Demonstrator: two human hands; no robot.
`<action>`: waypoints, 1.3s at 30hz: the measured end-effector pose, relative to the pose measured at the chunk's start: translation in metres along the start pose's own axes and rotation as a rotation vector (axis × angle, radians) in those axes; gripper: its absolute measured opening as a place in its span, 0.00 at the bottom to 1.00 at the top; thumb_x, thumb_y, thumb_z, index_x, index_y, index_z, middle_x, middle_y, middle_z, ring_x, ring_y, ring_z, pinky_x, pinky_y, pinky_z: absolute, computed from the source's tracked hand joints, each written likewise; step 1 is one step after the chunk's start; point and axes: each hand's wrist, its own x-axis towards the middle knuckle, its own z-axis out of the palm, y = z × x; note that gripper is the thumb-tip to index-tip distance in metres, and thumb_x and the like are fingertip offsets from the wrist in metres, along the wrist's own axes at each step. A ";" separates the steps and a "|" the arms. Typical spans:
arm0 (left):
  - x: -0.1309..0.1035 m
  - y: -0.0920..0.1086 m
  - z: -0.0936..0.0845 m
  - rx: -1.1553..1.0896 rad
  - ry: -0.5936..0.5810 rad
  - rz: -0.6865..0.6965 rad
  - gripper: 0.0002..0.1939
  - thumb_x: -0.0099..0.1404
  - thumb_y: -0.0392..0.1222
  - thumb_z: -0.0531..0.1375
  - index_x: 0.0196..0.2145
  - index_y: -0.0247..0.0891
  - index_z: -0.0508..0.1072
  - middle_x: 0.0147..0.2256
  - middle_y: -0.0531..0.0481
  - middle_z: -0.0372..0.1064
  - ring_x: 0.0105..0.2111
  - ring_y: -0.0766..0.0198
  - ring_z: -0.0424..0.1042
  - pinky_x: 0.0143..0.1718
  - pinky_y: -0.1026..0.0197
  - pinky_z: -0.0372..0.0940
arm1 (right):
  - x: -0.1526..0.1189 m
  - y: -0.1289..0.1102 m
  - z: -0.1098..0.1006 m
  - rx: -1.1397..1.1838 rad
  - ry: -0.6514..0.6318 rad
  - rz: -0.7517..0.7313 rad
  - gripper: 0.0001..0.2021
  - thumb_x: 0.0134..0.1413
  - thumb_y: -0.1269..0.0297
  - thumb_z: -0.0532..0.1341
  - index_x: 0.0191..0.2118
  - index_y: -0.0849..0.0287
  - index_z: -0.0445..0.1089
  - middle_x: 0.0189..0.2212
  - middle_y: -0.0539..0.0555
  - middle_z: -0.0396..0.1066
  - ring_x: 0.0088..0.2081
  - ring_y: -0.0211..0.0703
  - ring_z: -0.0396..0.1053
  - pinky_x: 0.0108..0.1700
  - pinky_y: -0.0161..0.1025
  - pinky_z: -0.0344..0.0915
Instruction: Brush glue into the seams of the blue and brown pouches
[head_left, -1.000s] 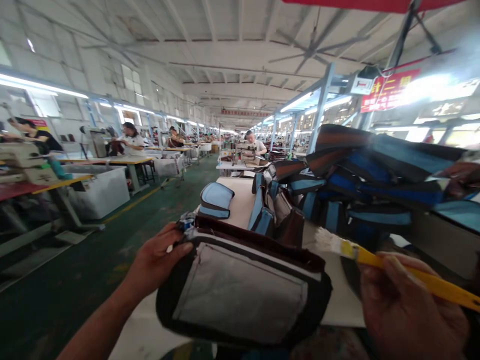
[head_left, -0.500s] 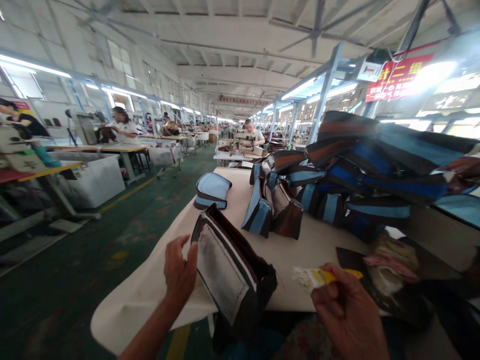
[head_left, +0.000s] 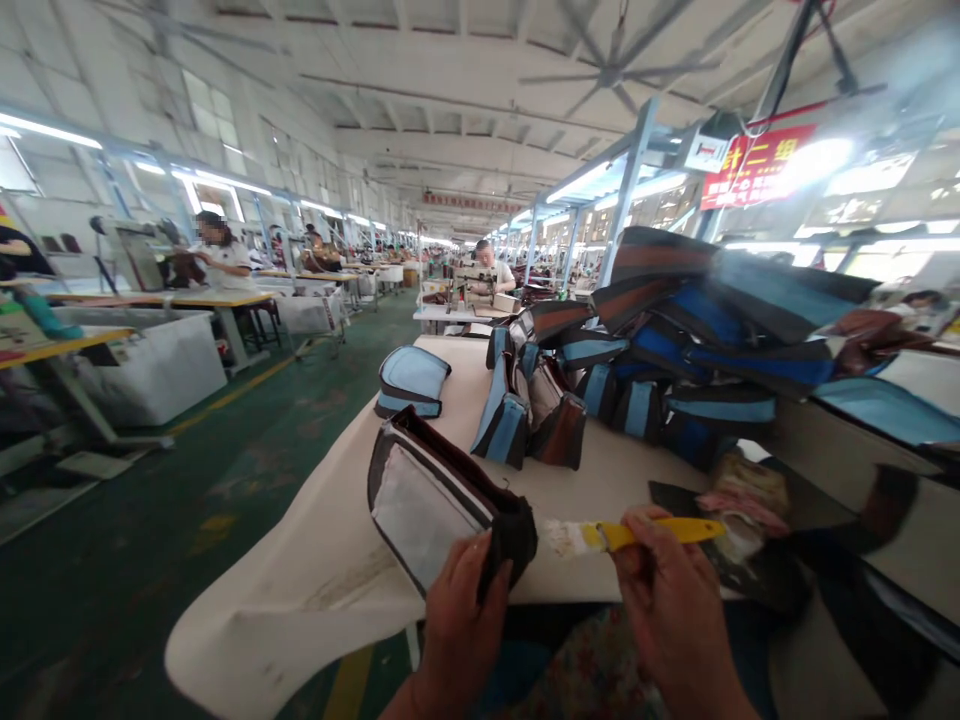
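Observation:
My left hand (head_left: 466,600) grips the near lower corner of a dark bag piece (head_left: 427,515) with a pale grey panel, its thumb and fingers closed on the edge. The piece lies tilted at the table's near edge, its dark opening turned up and right. In my right hand (head_left: 667,590) is a yellow-handled brush (head_left: 622,533), pinched by the handle. Its whitish, caked bristles point left, close to the bag piece's right end; whether they touch it I cannot tell.
A light blue bag piece (head_left: 414,378) lies on the cream-covered table (head_left: 315,560). Blue, brown and black bag pieces (head_left: 697,320) are heaped at right. Beside the brush sits a crusted container with pink cloth (head_left: 750,495). A person (head_left: 491,270) works at a sewing machine ahead.
My left hand has moved from the bag piece's left side to its near right corner and closed on it. The brush has swung level, its bristles nearer the bag piece.

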 end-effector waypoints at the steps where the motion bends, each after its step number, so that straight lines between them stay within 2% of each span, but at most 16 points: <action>1: 0.002 0.000 -0.003 -0.016 0.001 0.013 0.10 0.69 0.38 0.56 0.48 0.38 0.70 0.37 0.46 0.72 0.36 0.62 0.75 0.38 0.61 0.72 | -0.001 -0.001 0.003 -0.005 0.012 -0.016 0.10 0.54 0.57 0.66 0.31 0.56 0.68 0.17 0.43 0.58 0.17 0.32 0.54 0.18 0.29 0.56; 3: 0.004 0.001 -0.008 -0.027 -0.010 0.028 0.11 0.68 0.37 0.56 0.48 0.38 0.70 0.37 0.47 0.72 0.35 0.63 0.74 0.37 0.63 0.72 | -0.001 -0.002 0.015 -0.006 -0.009 -0.009 0.10 0.54 0.57 0.67 0.33 0.56 0.68 0.17 0.43 0.59 0.18 0.33 0.57 0.19 0.29 0.57; 5: 0.004 0.002 -0.011 -0.031 -0.018 0.047 0.10 0.68 0.37 0.57 0.46 0.38 0.72 0.36 0.47 0.71 0.35 0.64 0.74 0.37 0.64 0.71 | 0.000 0.002 0.031 -0.065 -0.086 -0.037 0.10 0.56 0.57 0.66 0.34 0.57 0.68 0.16 0.43 0.60 0.19 0.34 0.58 0.21 0.30 0.57; 8: 0.006 0.006 -0.015 -0.049 -0.022 0.023 0.05 0.68 0.37 0.57 0.38 0.38 0.73 0.33 0.49 0.70 0.32 0.65 0.74 0.34 0.66 0.70 | 0.007 0.009 0.050 -0.309 -0.203 -0.145 0.10 0.60 0.56 0.62 0.33 0.58 0.67 0.17 0.43 0.60 0.19 0.34 0.59 0.22 0.31 0.57; 10: 0.008 0.008 -0.019 -0.064 -0.043 -0.039 0.06 0.67 0.39 0.58 0.38 0.38 0.74 0.32 0.50 0.71 0.31 0.65 0.73 0.33 0.66 0.70 | 0.014 0.009 0.054 -0.501 -0.220 -0.262 0.11 0.61 0.57 0.60 0.31 0.58 0.67 0.17 0.44 0.61 0.19 0.35 0.61 0.22 0.32 0.57; 12: 0.011 0.009 -0.023 -0.078 -0.067 -0.113 0.08 0.67 0.40 0.58 0.42 0.39 0.75 0.34 0.50 0.72 0.33 0.64 0.74 0.34 0.66 0.70 | 0.019 0.005 0.052 -0.622 -0.179 -0.389 0.10 0.61 0.59 0.60 0.30 0.57 0.67 0.18 0.44 0.62 0.20 0.35 0.62 0.23 0.33 0.58; 14: 0.015 0.008 -0.028 -0.102 -0.072 -0.174 0.10 0.66 0.42 0.59 0.44 0.40 0.76 0.34 0.51 0.72 0.34 0.64 0.74 0.36 0.65 0.71 | 0.019 0.000 0.049 -0.643 -0.114 -0.480 0.08 0.61 0.61 0.60 0.31 0.56 0.67 0.19 0.44 0.64 0.20 0.35 0.63 0.24 0.32 0.59; 16: 0.018 0.006 -0.031 -0.137 -0.065 -0.220 0.10 0.65 0.43 0.60 0.43 0.41 0.76 0.35 0.51 0.73 0.34 0.64 0.74 0.36 0.66 0.71 | 0.016 -0.003 0.049 -0.571 -0.130 -0.543 0.06 0.62 0.64 0.59 0.33 0.55 0.67 0.23 0.45 0.65 0.22 0.35 0.65 0.26 0.32 0.62; 20: 0.020 0.005 -0.037 -0.189 -0.073 -0.310 0.13 0.63 0.46 0.62 0.44 0.41 0.77 0.38 0.51 0.74 0.37 0.62 0.75 0.40 0.65 0.71 | 0.019 0.000 0.054 -0.539 -0.434 -0.705 0.05 0.62 0.69 0.57 0.35 0.54 0.66 0.27 0.47 0.67 0.34 0.39 0.70 0.41 0.38 0.68; 22: 0.020 0.006 -0.041 -0.205 -0.080 -0.370 0.14 0.62 0.48 0.63 0.43 0.41 0.78 0.39 0.51 0.75 0.39 0.61 0.75 0.42 0.64 0.71 | 0.026 0.001 0.052 -0.614 -0.469 -0.776 0.05 0.62 0.72 0.57 0.36 0.54 0.66 0.28 0.47 0.67 0.36 0.41 0.70 0.48 0.42 0.66; 26: 0.022 0.010 -0.050 -0.269 -0.081 -0.457 0.15 0.60 0.49 0.64 0.43 0.42 0.79 0.39 0.51 0.75 0.40 0.60 0.75 0.42 0.64 0.70 | 0.031 -0.001 0.043 -0.552 -0.334 -0.739 0.06 0.61 0.73 0.58 0.37 0.53 0.66 0.29 0.48 0.68 0.43 0.43 0.71 0.49 0.43 0.66; 28: 0.022 0.010 -0.053 -0.325 -0.084 -0.493 0.16 0.60 0.50 0.64 0.44 0.43 0.79 0.41 0.51 0.76 0.41 0.59 0.75 0.43 0.64 0.70 | 0.029 0.000 0.042 -0.500 -0.398 -0.718 0.07 0.61 0.73 0.58 0.38 0.53 0.66 0.28 0.47 0.68 0.42 0.43 0.72 0.49 0.44 0.67; 31: 0.020 0.006 -0.053 -0.360 -0.075 -0.564 0.18 0.58 0.50 0.66 0.45 0.41 0.79 0.45 0.49 0.76 0.46 0.56 0.75 0.48 0.60 0.70 | 0.029 0.003 0.044 -0.543 -0.488 -0.728 0.06 0.60 0.73 0.58 0.37 0.53 0.67 0.28 0.48 0.69 0.41 0.44 0.73 0.50 0.45 0.68; 35: 0.019 0.006 -0.052 -0.347 0.010 -0.556 0.20 0.58 0.51 0.66 0.45 0.39 0.79 0.43 0.46 0.77 0.45 0.52 0.75 0.46 0.55 0.72 | 0.032 0.003 0.042 -0.525 -0.311 -0.696 0.05 0.61 0.72 0.58 0.38 0.53 0.67 0.30 0.49 0.69 0.45 0.46 0.73 0.47 0.44 0.69; 37: 0.021 0.011 -0.054 -0.381 0.028 -0.553 0.21 0.59 0.52 0.65 0.46 0.38 0.79 0.42 0.46 0.77 0.45 0.52 0.75 0.43 0.54 0.73 | 0.031 0.002 0.041 -0.495 -0.339 -0.694 0.06 0.62 0.72 0.58 0.39 0.53 0.67 0.29 0.48 0.68 0.44 0.46 0.73 0.48 0.45 0.69; 39: 0.025 0.016 -0.057 -0.432 -0.002 -0.578 0.22 0.59 0.52 0.65 0.47 0.37 0.78 0.42 0.45 0.77 0.45 0.51 0.75 0.43 0.54 0.73 | 0.030 0.000 0.041 -0.542 -0.442 -0.745 0.06 0.62 0.73 0.57 0.38 0.53 0.66 0.28 0.48 0.69 0.44 0.46 0.73 0.50 0.47 0.69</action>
